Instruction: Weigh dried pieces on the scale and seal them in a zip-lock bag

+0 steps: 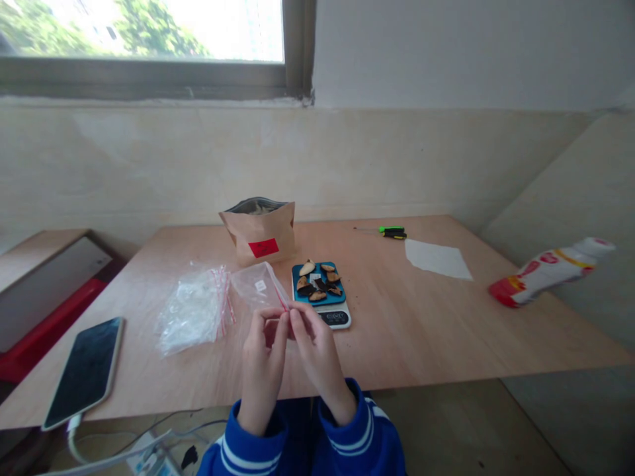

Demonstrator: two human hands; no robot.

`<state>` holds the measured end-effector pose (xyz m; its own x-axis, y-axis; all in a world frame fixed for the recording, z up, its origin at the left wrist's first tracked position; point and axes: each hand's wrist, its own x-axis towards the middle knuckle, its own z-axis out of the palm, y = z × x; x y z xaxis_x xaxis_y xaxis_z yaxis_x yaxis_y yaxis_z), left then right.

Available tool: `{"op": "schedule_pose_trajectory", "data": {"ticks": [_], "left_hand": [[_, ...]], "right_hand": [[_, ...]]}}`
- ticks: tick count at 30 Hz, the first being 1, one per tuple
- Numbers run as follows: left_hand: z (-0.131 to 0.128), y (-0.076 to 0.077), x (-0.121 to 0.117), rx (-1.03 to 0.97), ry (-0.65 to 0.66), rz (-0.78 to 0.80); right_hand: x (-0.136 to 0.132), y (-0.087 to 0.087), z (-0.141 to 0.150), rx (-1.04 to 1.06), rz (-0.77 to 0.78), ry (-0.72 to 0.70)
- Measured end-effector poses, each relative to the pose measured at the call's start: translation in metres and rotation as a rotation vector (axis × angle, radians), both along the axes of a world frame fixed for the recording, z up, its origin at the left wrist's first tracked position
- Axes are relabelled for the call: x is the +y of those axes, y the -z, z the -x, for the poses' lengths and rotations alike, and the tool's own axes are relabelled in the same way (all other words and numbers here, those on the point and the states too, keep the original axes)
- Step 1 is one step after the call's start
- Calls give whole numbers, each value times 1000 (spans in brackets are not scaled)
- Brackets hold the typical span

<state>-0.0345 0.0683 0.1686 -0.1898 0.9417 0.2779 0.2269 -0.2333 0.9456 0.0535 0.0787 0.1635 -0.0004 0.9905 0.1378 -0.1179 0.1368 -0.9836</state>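
Observation:
My left hand (262,360) and my right hand (317,357) meet at the table's near edge. Both pinch the red-striped mouth of a small clear zip bag (258,285), which sticks up and away from me. Just beyond the fingers stands a small kitchen scale (336,317) with a blue top, and several dark dried slices (318,283) lie on it. Left of the held bag lies a pile of clear zip bags (194,309).
A brown paper pouch with a red label (260,233) stands open behind the scale. A phone (85,370) on a cable lies at the near left. Far right: a screwdriver (391,232), a white paper sheet (436,259), and a red-and-white bottle (548,271) lying at the edge.

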Motion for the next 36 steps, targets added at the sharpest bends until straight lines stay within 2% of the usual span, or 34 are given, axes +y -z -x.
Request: {"op": "schedule_pose_trajectory", "data": {"ticks": [3,5,7,9,11,13,15,17,19,23,25,28,30,36], "left_hand": [[4,-1,0,-28,-121,-66],[10,-2,1,-41,-314,-142],[18,-2,2,-28,-506,-217],[26,-2,3,25,-618,-270],[32,-4,4,108,-675,-307],[37,-7,4,235,-685,-324],[42,-12,6,386,-650,-353],[46,-17,8,511,-597,-398],[49,-21,11,565,-528,-437],[45,-24,19,508,-371,-459],[40,-24,23,458,-303,-476],[31,-24,30,348,-225,-480],[26,-25,35,288,-243,-471],[16,-33,55,297,-476,-328]], "right_hand": [[8,8,-15,19,73,71],[11,13,-25,-21,99,161],[11,16,-33,-93,101,186],[8,15,-38,-210,42,99],[7,11,-45,-351,-103,-41],[12,6,-55,-486,-278,-112],[25,4,-70,-612,-396,-67],[46,8,-89,-740,-437,-1],[70,18,-108,-863,-425,-35],[108,43,-134,-969,-332,-199],[118,52,-138,-942,-332,-268],[122,57,-138,-881,-345,-287],[121,58,-137,-852,-345,-266],[120,61,-136,-831,-350,-148]]}}
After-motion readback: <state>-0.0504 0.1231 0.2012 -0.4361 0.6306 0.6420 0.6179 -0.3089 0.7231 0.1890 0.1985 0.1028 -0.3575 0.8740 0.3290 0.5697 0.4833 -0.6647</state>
